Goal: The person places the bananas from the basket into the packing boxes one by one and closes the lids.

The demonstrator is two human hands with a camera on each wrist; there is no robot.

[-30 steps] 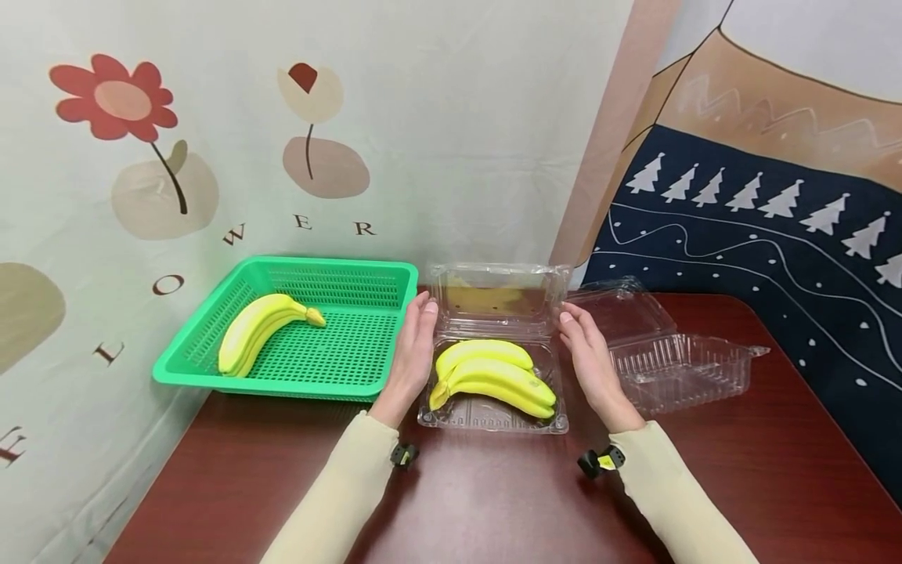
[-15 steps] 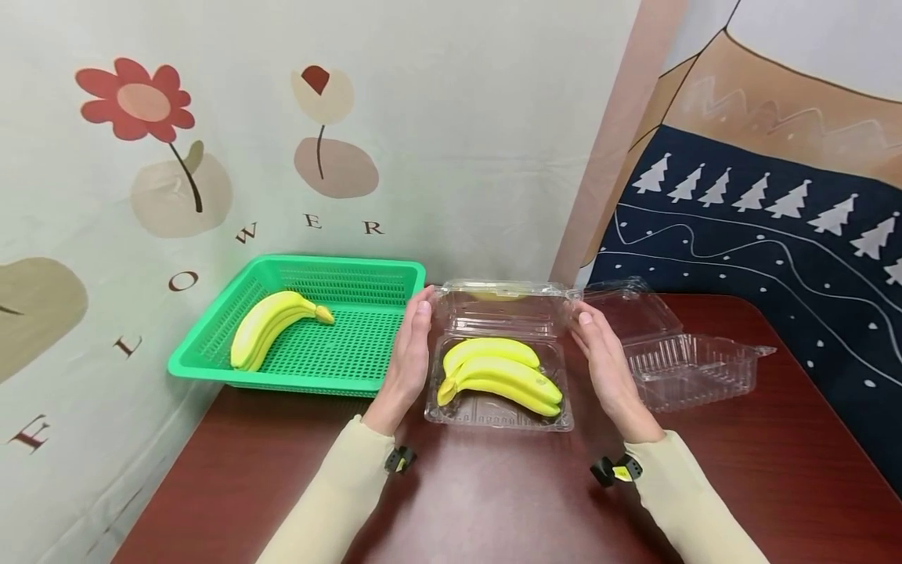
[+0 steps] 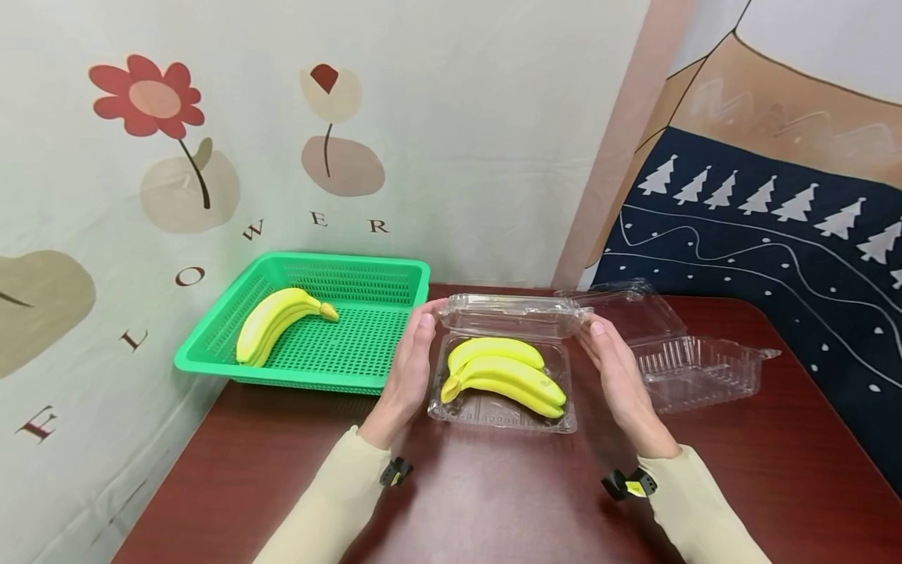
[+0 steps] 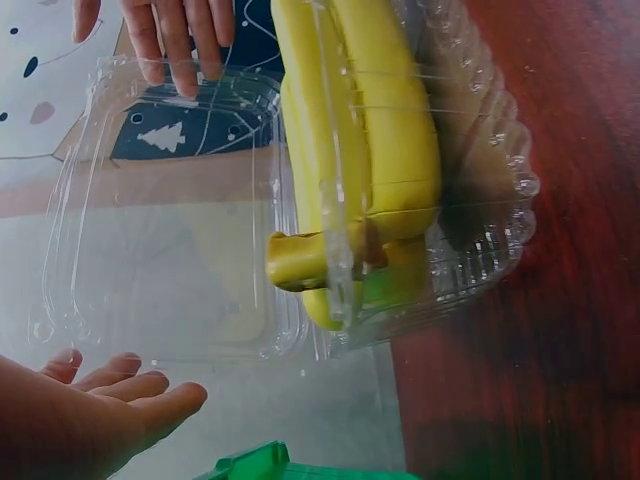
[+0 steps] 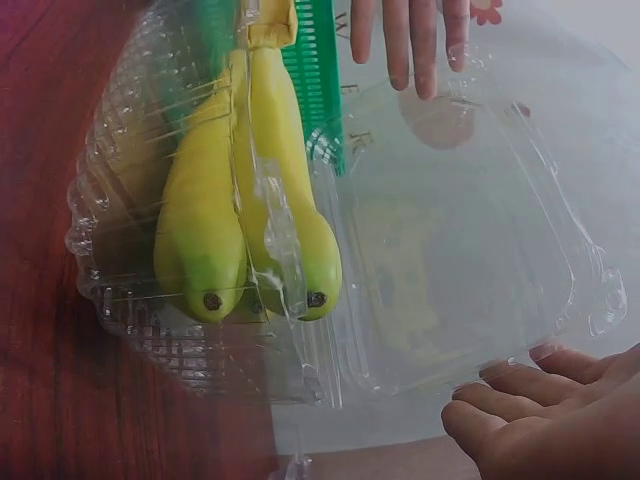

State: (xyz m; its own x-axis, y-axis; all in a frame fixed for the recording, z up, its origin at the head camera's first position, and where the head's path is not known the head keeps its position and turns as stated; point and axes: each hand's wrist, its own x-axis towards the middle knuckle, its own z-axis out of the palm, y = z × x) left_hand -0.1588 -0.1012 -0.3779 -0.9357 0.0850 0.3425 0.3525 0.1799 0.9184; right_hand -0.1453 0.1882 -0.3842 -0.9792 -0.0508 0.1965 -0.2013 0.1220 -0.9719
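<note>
A bunch of yellow bananas (image 3: 503, 377) lies in the base of a clear plastic clamshell box (image 3: 479, 421) on the table. The hinged lid (image 3: 517, 317) stands up at the back and leans forward over the box. On its left side is my left hand (image 3: 410, 362), fingers fairly straight and fingertips at the lid's edge. My right hand (image 3: 620, 380) flanks the opposite side in the same way, as the right wrist view also shows with the lid (image 5: 450, 250) between both hands. The banana tips (image 5: 315, 290) show through the clear wall there.
Left of the box, a green plastic basket (image 3: 303, 381) holds another bunch of bananas (image 3: 282, 323). At the right, a second clear clamshell box (image 3: 698, 372) sits with its lid (image 3: 627, 309) folded back. Printed cloth (image 3: 479, 141) hangs behind the dark red table (image 3: 493, 501).
The lid has swung forward from nearly upright, with both hands moving along at its sides. The head view has shifted slightly, and the bananas in the box stay in place.
</note>
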